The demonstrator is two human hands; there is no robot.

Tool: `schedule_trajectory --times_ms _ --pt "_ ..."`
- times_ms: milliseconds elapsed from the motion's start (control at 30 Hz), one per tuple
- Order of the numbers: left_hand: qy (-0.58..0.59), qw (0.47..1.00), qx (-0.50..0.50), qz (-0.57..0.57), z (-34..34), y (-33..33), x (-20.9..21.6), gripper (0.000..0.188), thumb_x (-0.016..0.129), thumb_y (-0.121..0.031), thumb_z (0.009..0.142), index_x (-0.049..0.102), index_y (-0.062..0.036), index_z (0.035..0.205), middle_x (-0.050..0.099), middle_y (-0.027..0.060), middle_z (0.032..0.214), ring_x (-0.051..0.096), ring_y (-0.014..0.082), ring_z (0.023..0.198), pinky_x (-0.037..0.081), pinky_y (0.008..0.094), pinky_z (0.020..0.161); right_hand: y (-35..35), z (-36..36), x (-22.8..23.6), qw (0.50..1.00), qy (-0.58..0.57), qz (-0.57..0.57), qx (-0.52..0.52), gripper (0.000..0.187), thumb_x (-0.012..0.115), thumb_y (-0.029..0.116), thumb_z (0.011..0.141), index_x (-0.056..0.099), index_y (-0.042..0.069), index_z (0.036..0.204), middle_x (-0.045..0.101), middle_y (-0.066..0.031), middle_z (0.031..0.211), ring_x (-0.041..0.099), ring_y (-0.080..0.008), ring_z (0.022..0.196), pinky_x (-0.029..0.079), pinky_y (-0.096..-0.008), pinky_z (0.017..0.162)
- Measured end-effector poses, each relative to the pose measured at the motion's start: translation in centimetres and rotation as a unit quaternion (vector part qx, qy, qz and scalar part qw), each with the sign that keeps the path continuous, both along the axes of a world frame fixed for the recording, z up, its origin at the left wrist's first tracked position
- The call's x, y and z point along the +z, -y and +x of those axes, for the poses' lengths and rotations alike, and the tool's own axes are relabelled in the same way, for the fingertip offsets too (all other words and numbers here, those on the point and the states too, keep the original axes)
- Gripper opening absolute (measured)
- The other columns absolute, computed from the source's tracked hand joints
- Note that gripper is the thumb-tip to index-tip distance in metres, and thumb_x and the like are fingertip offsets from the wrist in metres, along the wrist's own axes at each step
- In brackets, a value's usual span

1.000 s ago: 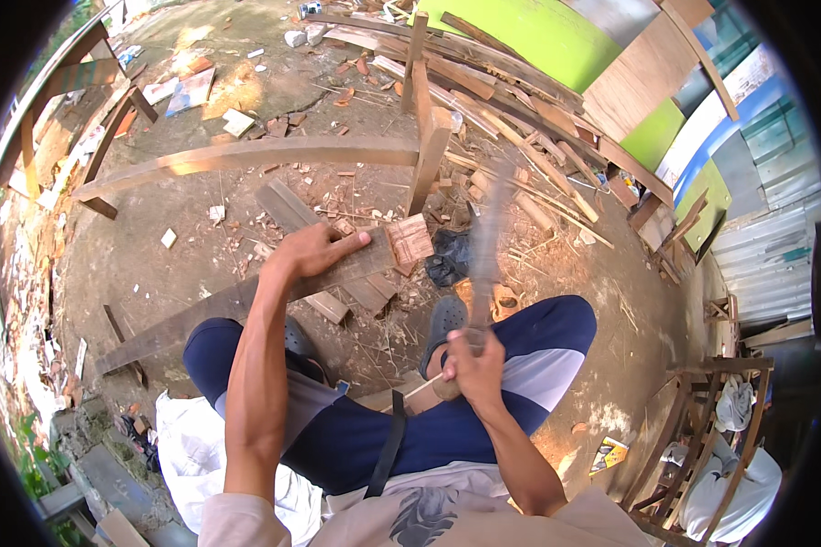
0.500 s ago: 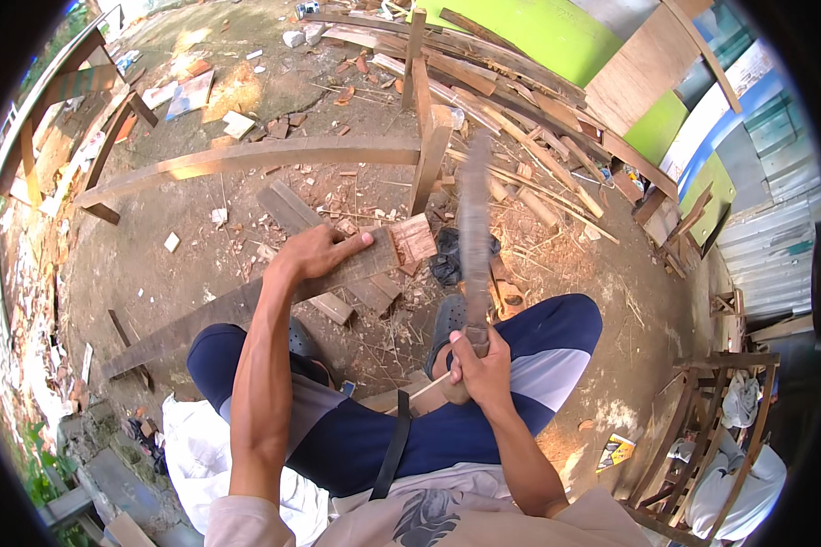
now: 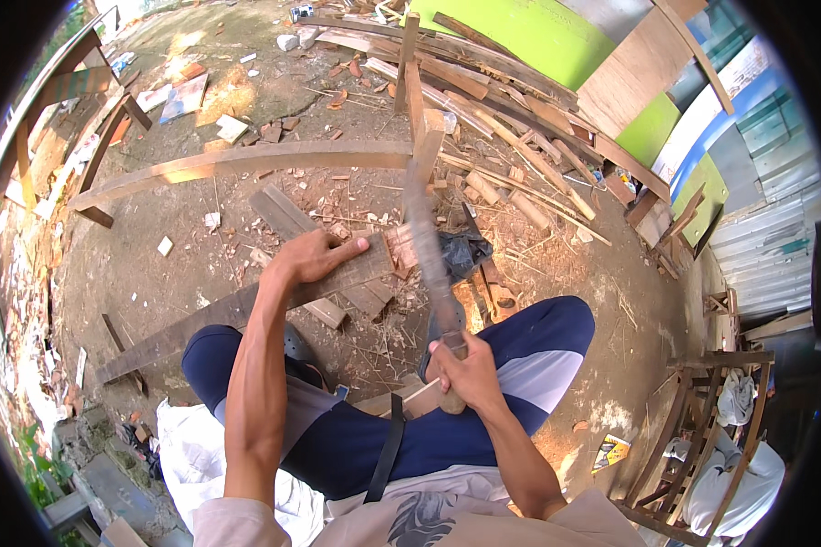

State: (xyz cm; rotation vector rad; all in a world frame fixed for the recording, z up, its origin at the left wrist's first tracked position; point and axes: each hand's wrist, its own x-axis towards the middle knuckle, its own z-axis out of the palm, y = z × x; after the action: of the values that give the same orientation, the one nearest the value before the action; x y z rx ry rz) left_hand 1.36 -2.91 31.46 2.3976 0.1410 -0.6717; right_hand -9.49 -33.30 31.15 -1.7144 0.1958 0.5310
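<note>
Since 0.5 s ago the blade (image 3: 426,239) has tipped forward and left, so its blurred tip now lies nearer the plank (image 3: 246,305) end; 1 s ago it stood more to the right. Both hands sit almost where they were.

Head view: the person sits on the ground with knees spread, and the plank runs across the dirt from lower left to its chopped end just ahead of the knees. It looks stiff, dry and fairly heavy, rough on its faces and splintery at the cut end, so it is best pinned flat from above, a little back from that end. The left hand (image 3: 312,258) does just that: palm down, fingers spread and curled over the far edge, pressing the wood to the ground. The right hand (image 3: 465,376) is clenched in a full fist round the handle of the long blade, close to the right knee, with the blade rising away from it toward the plank's end. The steel looks thin, hard and sharp along 1 edge; only the handle is safe to grip. Motion blur hides whether the edge touches the wood.

Chips and offcuts litter the dirt round the plank's end. A longer beam (image 3: 246,161) lies across the ground beyond, well apart, with a stack of laths (image 3: 511,137) behind it.
</note>
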Motion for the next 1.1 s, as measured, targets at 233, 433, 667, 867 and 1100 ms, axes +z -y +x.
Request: schedule_trajectory --times_ms 233,433,667,867,1100 --pt "0.006 1.0 -0.005 -0.009 -0.3 0.2 -0.2 0.085 0.05 -0.077 0.092 0.075 0.0018 0.113 0.074 0.0267 0.105 0.07 0.0415 0.103 0.051 0.0484 0.091 0.3 0.2 -0.2 0.995 -0.034 -0.066 0.072 0.026 0.072 0.022 0.097 0.061 -0.001 0.1 0.057 -0.0015 0.061 0.055 -0.0096 0.046 0.045 -0.0282 0.044" --pt "0.013 1.0 -0.003 0.009 -0.4 0.3 0.6 0.085 0.051 -0.077 0.092 0.075 0.0017 0.11 0.074 0.0273 0.101 0.071 0.0422 0.101 0.052 0.0486 0.09 1.3 0.4 -0.4 0.995 0.048 -0.083 0.02 0.022 0.07 0.017 0.097 0.062 -0.002 0.103 0.058 -0.002 0.06 0.055 -0.0097 0.046 0.043 -0.028 0.043" --pt "0.033 0.999 -0.013 0.034 -0.8 0.3 -0.1 0.084 0.053 -0.077 0.091 0.076 0.0027 0.107 0.074 0.0271 0.096 0.071 0.0417 0.097 0.052 0.0493 0.086 1.7 0.6 -0.4 0.998 0.036 0.006 -0.05 0.025 0.07 0.018 0.096 0.062 -0.005 0.102 0.059 -0.0038 0.056 0.056 -0.0115 0.043 0.044 -0.0299 0.044" --pt "0.023 0.999 -0.011 0.034 -0.8 0.2 -0.6 0.084 0.054 -0.077 0.09 0.077 0.0023 0.103 0.074 0.0268 0.092 0.072 0.0416 0.093 0.053 0.0491 0.084 2.5 0.1 0.0 0.998 -0.015 0.023 -0.05 0.026 0.07 0.019 0.096 0.061 -0.005 0.098 0.059 -0.0049 0.058 0.055 -0.0115 0.044 0.043 -0.0309 0.042" --pt "0.023 0.999 -0.022 0.04 -0.5 0.2 -0.7 0.088 0.055 -0.081 0.087 0.077 0.0023 0.102 0.074 0.0261 0.092 0.072 0.0408 0.093 0.053 0.0487 0.083 2.3 0.5 0.1 1.0 -0.027 -0.009 -0.008 0.02 0.069 0.015 0.097 0.059 -0.002 0.094 0.058 -0.0035 0.058 0.054 -0.0105 0.044 0.043 -0.0293 0.042"
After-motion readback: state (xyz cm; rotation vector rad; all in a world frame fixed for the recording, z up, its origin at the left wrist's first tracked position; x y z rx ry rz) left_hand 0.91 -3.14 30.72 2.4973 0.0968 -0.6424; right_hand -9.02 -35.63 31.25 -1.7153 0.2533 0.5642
